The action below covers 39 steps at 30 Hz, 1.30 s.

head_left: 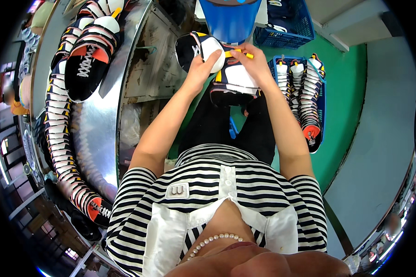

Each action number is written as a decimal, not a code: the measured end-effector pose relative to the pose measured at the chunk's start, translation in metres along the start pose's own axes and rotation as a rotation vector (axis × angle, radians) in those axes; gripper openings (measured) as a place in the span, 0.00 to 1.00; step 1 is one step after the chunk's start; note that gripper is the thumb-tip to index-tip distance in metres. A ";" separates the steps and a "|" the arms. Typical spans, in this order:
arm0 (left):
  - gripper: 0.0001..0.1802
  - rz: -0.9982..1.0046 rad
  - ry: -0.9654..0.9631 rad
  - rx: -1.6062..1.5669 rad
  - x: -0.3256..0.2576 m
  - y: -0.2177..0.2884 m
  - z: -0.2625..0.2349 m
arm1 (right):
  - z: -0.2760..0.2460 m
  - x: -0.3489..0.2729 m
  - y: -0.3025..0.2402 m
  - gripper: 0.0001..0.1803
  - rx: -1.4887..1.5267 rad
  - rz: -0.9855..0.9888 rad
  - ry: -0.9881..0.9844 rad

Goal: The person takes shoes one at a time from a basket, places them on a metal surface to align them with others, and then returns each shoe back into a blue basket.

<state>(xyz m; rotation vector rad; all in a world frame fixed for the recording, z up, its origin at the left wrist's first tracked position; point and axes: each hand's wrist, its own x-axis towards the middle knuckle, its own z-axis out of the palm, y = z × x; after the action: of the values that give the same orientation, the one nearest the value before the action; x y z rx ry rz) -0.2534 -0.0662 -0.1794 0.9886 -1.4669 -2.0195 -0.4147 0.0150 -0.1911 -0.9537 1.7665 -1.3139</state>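
My left hand point(199, 73) grips a black and white shoe upper point(187, 53) above my lap, its thumb lying across the white part. Beside it, my right hand point(255, 66) is closed in a pinch on a slim yellow piece point(249, 56). The fingers cover its middle, and I cannot tell whether it is a tab of the upper or a separate tool. Under both hands more shoe uppers point(238, 77), white, black and yellow, lie over my thighs.
A long curved row of nested shoe uppers point(59, 124) lies on the metal table point(94, 134) at my left. Ahead stands a blue bucket point(229, 23). To the right are a blue crate point(323, 108) of stacked uppers and another blue basket point(305, 34) farther off.
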 end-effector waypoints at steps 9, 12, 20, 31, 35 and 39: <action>0.15 -0.109 0.089 -0.137 0.051 0.000 -0.008 | -0.014 0.043 0.017 0.09 0.279 0.221 -0.216; 0.16 -0.335 0.282 -0.410 0.058 0.005 0.009 | -0.025 0.040 0.000 0.08 0.243 0.263 -0.152; 0.16 -0.088 0.317 -0.569 0.016 0.015 -0.015 | -0.090 0.011 0.039 0.20 0.286 0.327 0.246; 0.17 -0.065 0.001 -0.234 -0.068 -0.024 0.043 | -0.024 -0.045 0.025 0.15 0.311 0.181 0.331; 0.15 0.060 0.060 -0.109 -0.062 -0.011 0.019 | -0.059 -0.047 0.015 0.14 0.240 0.028 0.355; 0.16 0.193 0.145 0.080 -0.038 -0.004 0.010 | -0.005 -0.050 -0.025 0.33 -0.423 -0.132 0.029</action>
<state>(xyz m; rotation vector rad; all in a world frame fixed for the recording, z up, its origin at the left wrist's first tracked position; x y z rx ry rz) -0.2366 -0.0320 -0.1706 0.9638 -1.5127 -1.7297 -0.3926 0.0561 -0.1596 -1.3049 2.0796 -1.0522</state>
